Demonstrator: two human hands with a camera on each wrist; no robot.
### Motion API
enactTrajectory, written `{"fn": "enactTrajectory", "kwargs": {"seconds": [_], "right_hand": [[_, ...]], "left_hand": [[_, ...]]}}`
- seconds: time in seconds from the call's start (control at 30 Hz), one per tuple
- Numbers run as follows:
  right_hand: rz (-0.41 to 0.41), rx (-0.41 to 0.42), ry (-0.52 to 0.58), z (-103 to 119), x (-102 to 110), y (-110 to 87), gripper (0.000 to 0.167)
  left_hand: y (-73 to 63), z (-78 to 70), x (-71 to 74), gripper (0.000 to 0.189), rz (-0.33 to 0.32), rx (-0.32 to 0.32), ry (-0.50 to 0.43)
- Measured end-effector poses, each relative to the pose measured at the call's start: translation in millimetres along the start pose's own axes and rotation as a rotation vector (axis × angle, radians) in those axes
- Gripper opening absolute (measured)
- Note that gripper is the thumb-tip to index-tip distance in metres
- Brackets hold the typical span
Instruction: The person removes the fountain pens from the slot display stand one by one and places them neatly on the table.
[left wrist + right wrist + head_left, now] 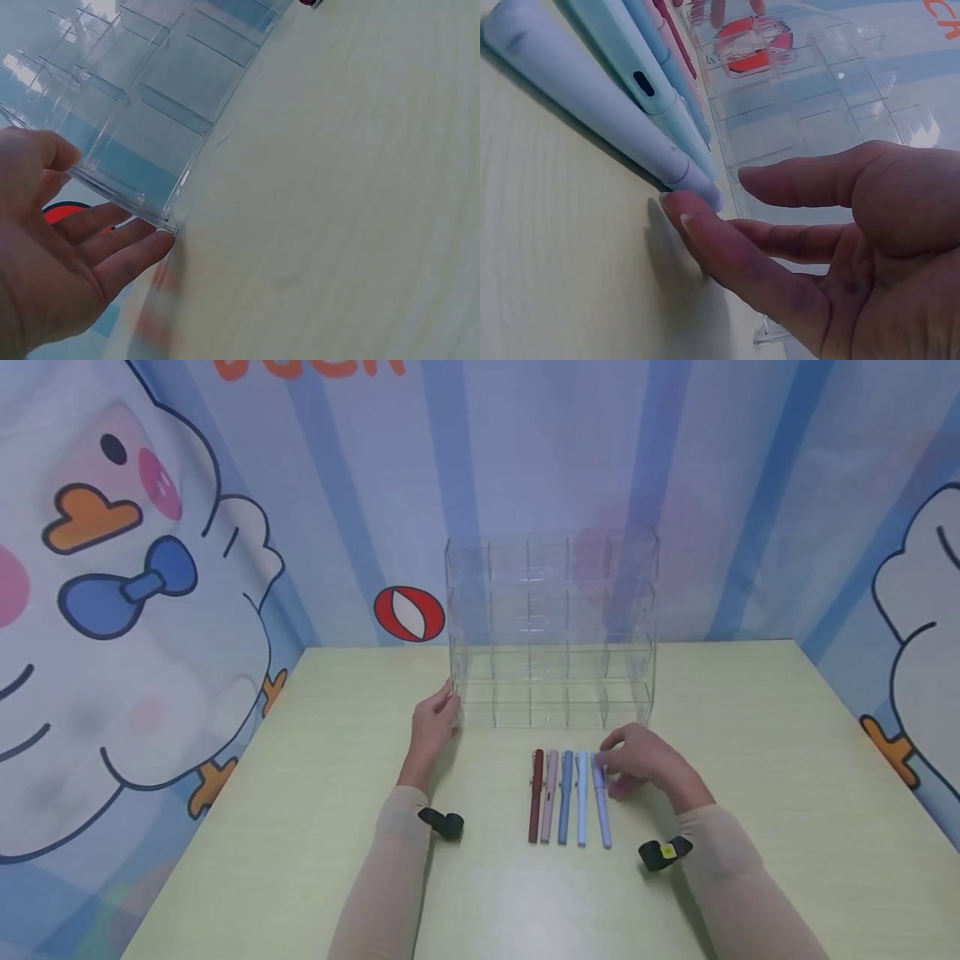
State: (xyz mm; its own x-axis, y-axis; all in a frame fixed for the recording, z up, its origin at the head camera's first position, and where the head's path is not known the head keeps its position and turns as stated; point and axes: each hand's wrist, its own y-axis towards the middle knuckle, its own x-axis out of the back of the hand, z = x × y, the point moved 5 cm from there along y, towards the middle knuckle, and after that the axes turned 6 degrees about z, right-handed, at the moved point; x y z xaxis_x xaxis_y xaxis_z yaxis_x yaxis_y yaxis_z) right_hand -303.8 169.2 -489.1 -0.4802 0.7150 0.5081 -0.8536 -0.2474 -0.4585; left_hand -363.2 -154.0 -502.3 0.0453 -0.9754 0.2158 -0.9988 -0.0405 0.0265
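Note:
In the head view my left hand (435, 724) is at the lower left side of a clear plastic rack (549, 718) with several compartments. Its fairly straight fingers (124, 251) touch the rack's side in the left wrist view, the thumb near the edge. My right hand (637, 756) reaches the far end of a lilac pen (602, 802), the rightmost in a row. Fingertips (697, 225) meet that pen's end in the right wrist view, while the thumb stands apart from it. Beside it lie a pale blue pen (582, 802), a blue pen (566, 802), a pink pen (550, 802) and a dark red pen (536, 802).
The rack stands upright toward the back of a pale wood table (300, 827), just beyond the pens. Behind the table hangs a blue striped cloth (360, 510) with cartoon ducks. A dark wrist camera (442, 823) is strapped on the left sleeve, another (664, 853) on the right.

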Motion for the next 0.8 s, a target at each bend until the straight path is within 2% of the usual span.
{"fn": "enactTrajectory", "kwargs": {"seconds": [0.23,0.57,0.7,0.8], "right_hand": [[0.009,0.003,0.036,-3,1,0.2,0.042],[-0.052,0.022,-0.043,-6,1,5.2,0.042],[-0.1,0.119,-0.101,-7,3,1.3,0.042],[-0.185,0.24,-0.166,-5,8,-4.6,0.04]], "left_hand": [[-4.8,3.1,2.2,0.048,0.028,0.018,0.016],[-11.5,4.0,12.9,0.052,0.06,-0.015,0.081],[-17.8,7.7,17.2,0.051,0.094,-0.028,0.125],[-22.0,6.6,18.5,0.052,0.122,-0.053,0.184]]}}
